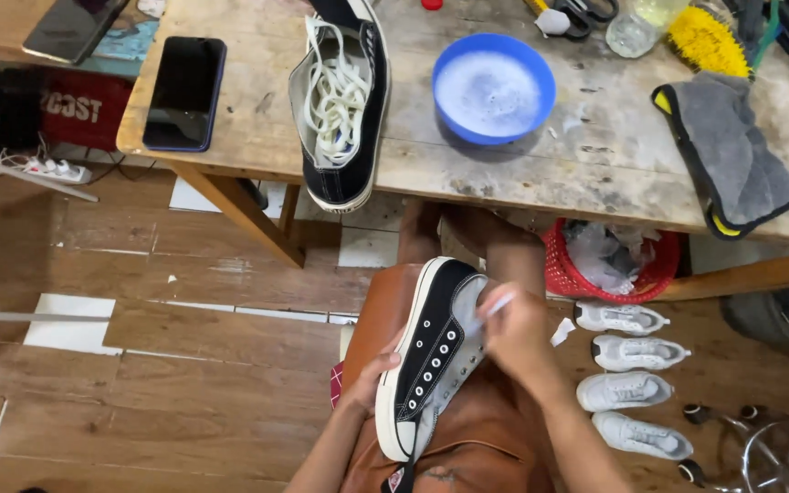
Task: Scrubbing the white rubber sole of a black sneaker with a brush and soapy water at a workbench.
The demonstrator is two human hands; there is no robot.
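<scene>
A black canvas shoe (431, 351) with a white sole and no laces rests on my lap, toe toward me. My left hand (367, 379) cups its left side from below. My right hand (513, 333) presses a small white brush (495, 306) into the shoe's opening near the heel. The matching black shoe (340, 110) lies on the wooden table (595, 164), its loose white laces piled inside. A blue bowl (493, 89) of foamy water stands to its right.
A dark phone (184, 91) lies at the table's left end. A grey cloth (732, 155) and yellow brush (707, 41) sit at the right. A red basket (609, 260) stands under the table, with several white sneakers (627, 379) beside it on the wooden floor.
</scene>
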